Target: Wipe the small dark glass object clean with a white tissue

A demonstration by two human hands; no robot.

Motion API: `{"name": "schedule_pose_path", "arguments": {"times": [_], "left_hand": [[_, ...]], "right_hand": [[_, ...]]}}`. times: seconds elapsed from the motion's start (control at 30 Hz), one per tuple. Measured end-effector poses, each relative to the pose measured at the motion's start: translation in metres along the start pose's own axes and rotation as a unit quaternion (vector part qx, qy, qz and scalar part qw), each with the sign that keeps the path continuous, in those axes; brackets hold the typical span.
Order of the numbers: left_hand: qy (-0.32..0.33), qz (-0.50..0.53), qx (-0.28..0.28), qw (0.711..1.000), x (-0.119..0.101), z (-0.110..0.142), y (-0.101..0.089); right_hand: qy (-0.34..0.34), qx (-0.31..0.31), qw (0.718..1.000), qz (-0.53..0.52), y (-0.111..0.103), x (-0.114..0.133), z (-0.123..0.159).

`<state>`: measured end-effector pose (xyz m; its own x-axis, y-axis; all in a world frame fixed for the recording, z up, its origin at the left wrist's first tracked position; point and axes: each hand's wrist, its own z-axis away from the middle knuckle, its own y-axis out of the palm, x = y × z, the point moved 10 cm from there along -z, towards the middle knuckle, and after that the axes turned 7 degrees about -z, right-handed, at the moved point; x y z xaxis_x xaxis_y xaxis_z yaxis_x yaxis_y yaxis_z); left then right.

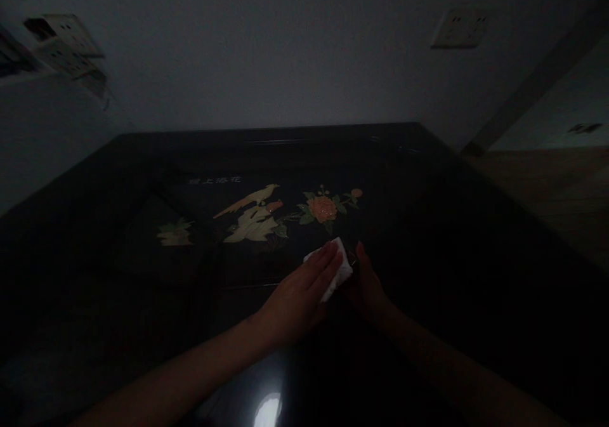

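Note:
My left hand [309,284] presses a folded white cloth [339,273], its fingers lying over the top of it. Whether this is cloth or paper tissue is hard to tell in the dim light. Just right of it, my right hand [370,290] has one finger or thumb pointing up and the others curled in shadow. A small glint shows between that hand and the cloth, but what it holds there is too dark to make out. Under and beyond the hands lies a glossy black panel [295,259] decorated with pale birds [254,214], an orange flower [322,209] and written characters.
A grey wall [266,52] rises behind the black surface. Wall sockets [460,27] are at the upper right, with more sockets [71,33] at the upper left. Brownish flooring [552,186] shows at the right. A bright reflection gleams on the near part of the surface.

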<state>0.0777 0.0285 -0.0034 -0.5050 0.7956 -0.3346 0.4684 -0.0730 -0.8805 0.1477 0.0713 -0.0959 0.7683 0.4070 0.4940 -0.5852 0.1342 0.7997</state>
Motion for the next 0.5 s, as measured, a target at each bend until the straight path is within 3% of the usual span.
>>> {"name": "schedule_pose_path", "arguments": {"times": [0.23, 0.37, 0.5], "left_hand": [[-0.023, 0.031, -0.01, 0.999, 0.005, 0.0, -0.003], [0.03, 0.046, -0.002, 0.998, -0.007, 0.0, -0.004], [0.083, 0.033, 0.019, 0.996, -0.022, 0.004, 0.001]], "right_hand": [[-0.043, -0.005, 0.998, 0.04, 0.009, 0.005, 0.003], [-0.084, -0.023, 0.994, 0.062, -0.003, 0.01, 0.003], [-0.049, -0.017, 0.997, 0.059, -0.008, 0.005, 0.0]]}}
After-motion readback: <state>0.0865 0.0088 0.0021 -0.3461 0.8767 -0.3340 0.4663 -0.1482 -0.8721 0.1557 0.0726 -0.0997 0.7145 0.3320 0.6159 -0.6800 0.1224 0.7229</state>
